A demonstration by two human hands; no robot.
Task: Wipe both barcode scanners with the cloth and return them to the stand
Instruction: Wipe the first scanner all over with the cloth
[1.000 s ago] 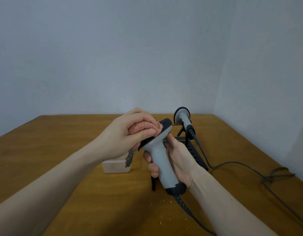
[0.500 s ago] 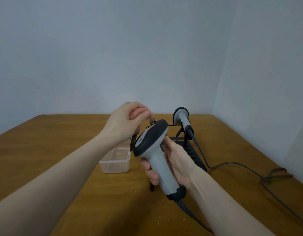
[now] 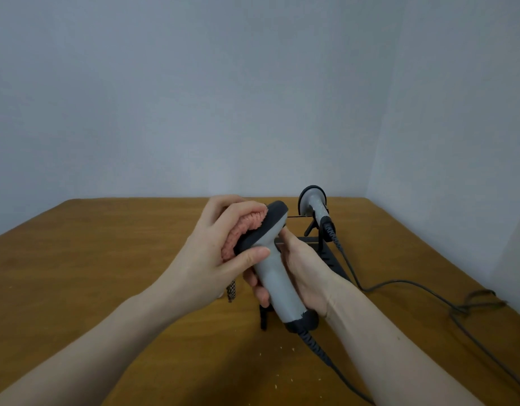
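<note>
My right hand (image 3: 304, 273) grips the grey handle of a barcode scanner (image 3: 275, 276), held upright above the wooden table with its black head tilted left. My left hand (image 3: 212, 259) is closed on a bunched pink cloth (image 3: 244, 230) and presses it against the face of the scanner's head; my thumb lies across the scanner's neck. A second grey and black scanner (image 3: 315, 205) rests on the black wire stand (image 3: 329, 259) behind my right hand, head up, its coiled cable hanging down.
Dark cables (image 3: 463, 310) trail from both scanners across the right side of the wooden table (image 3: 106, 259). A checked tag (image 3: 231, 290) of the cloth hangs under my left hand. Small crumbs lie near the front edge. Walls close off the back and right.
My left hand, lifted off the scanner half a second ago, has come back down and pressed the cloth onto the scanner head again. It now hides the clear plastic box.
</note>
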